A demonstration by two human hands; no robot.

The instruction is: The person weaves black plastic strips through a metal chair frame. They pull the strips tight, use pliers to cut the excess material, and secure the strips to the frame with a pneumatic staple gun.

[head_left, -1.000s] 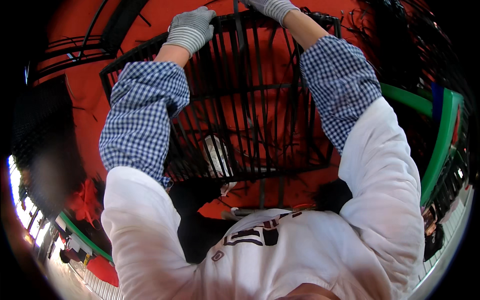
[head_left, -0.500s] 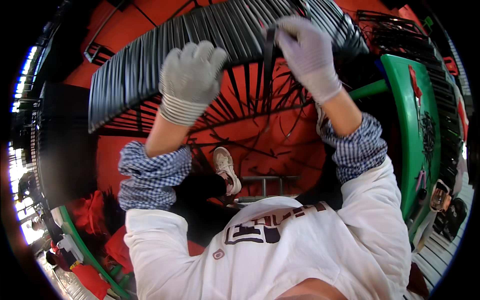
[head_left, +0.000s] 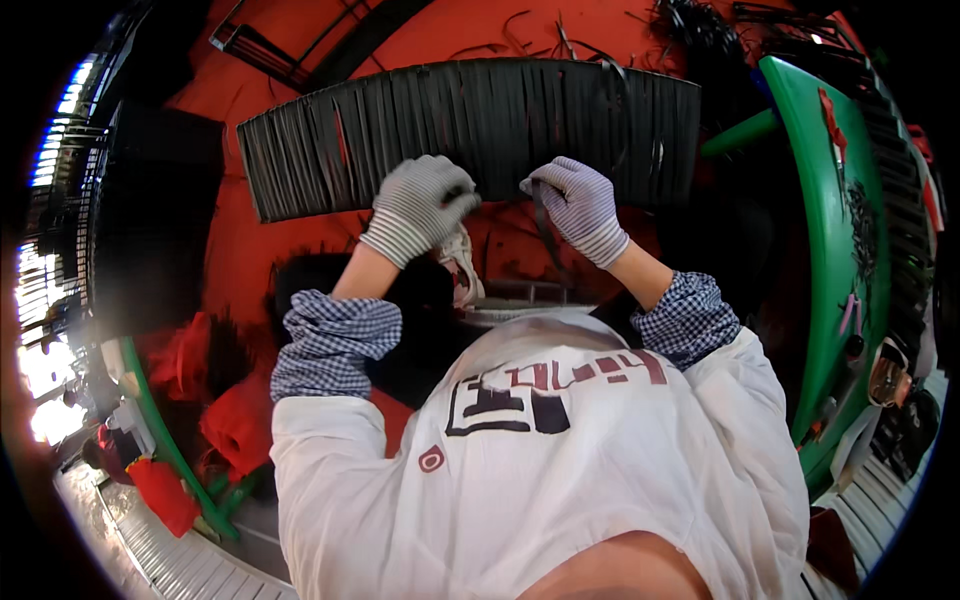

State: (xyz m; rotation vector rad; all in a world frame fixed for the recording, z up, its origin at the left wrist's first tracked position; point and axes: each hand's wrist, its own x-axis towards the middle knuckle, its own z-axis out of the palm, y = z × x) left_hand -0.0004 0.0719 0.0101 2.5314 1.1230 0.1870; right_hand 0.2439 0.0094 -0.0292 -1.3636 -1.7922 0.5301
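A long, slightly curved panel (head_left: 440, 130) wrapped side by side with flat black strips lies across in front of me, with red showing through a few gaps. By its near edge, left of the middle, is my left hand (head_left: 418, 208) in a grey striped glove. Its fingers are curled closed, and what they hold, if anything, is hidden. My right hand (head_left: 585, 212), in a pale striped glove, pinches at the same edge further right. A loose black strip (head_left: 548, 232) hangs down from its fingers. Another loose length of strip (head_left: 617, 100) curves over the panel's far side.
Black strip scraps (head_left: 510, 35) litter the red floor (head_left: 450, 35) beyond the panel. A green table (head_left: 800, 200) stands at the right, holding a pile of black pieces (head_left: 860, 240) and pink-handled scissors (head_left: 850, 312). Red cloth (head_left: 240, 430) is at lower left.
The panel has swung from a slant to nearly level and now covers the strips that hung beneath it. Both hands have come down to its near edge and closer together.
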